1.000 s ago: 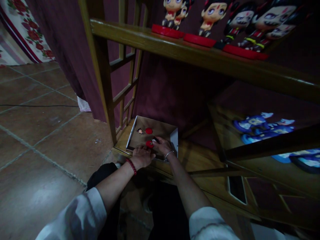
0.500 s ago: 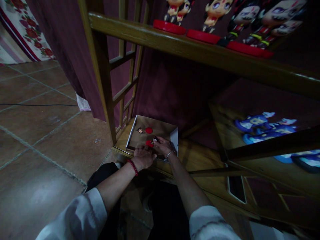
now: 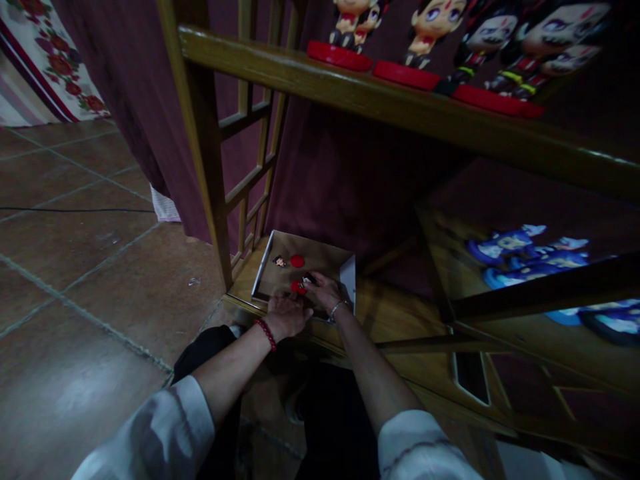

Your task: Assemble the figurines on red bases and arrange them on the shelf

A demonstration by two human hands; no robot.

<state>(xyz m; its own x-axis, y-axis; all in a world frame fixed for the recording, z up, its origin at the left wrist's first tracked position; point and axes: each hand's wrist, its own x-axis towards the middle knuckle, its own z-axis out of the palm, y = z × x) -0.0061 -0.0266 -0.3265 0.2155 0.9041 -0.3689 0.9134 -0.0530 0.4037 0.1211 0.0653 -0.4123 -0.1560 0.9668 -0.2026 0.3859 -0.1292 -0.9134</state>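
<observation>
Head view, low wooden shelf unit. Item 1: shallow open cardboard box with pale rim (image 3: 260, 267), one, standing on the bottom shelf board (image 3: 395, 313) near the left post. Contents counted: small figurine with a dark-haired head and round red base lying toward the back (image 3: 289, 261), one; a second small red-based figurine at the front of the box (image 3: 299, 287), one, partly covered by fingers. Left hand (image 3: 284, 315), red bead bracelet at the wrist, rests on the box's near edge, fingers curled down against it; whether it pinches anything cannot be told. Right hand (image 3: 323, 291), silver bracelet, reaches into the box, fingertips drawn together on the front figurine. Judged state of work: two figurines remain in the box, one in hand, one untouched. Upper shelf rail (image 3: 400, 107) carries large-headed painted figurines on red round bases (image 3: 425, 40), at least four visible, the rightmost overlapping and blurred. Right-hand middle shelf: blue-clad figurines lying down (image 3: 515, 253), about three, indistinct.
</observation>
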